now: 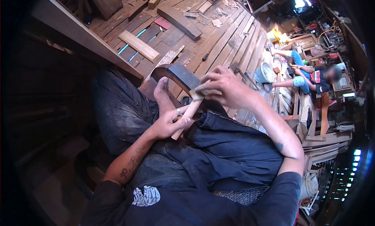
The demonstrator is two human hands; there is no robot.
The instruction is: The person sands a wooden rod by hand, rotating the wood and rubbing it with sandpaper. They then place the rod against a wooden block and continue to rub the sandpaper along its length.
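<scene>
A pale wooden stick [188,114] slants across my lap, above my dark trousers. My left hand [168,124] grips its lower end, a ring on one finger. My right hand [225,88] closes over the upper end, pressing what looks like a folded piece of sandpaper [208,91] against the wood. My bare foot [162,94] rests on the floor just behind the stick.
A plank floor [218,42] stretches ahead with loose boards [139,45] and offcuts [179,20]. A dark curved wooden piece [180,74] lies by my foot. Another person [312,79] sits at the right among wood parts, a bowl [265,73] beside them.
</scene>
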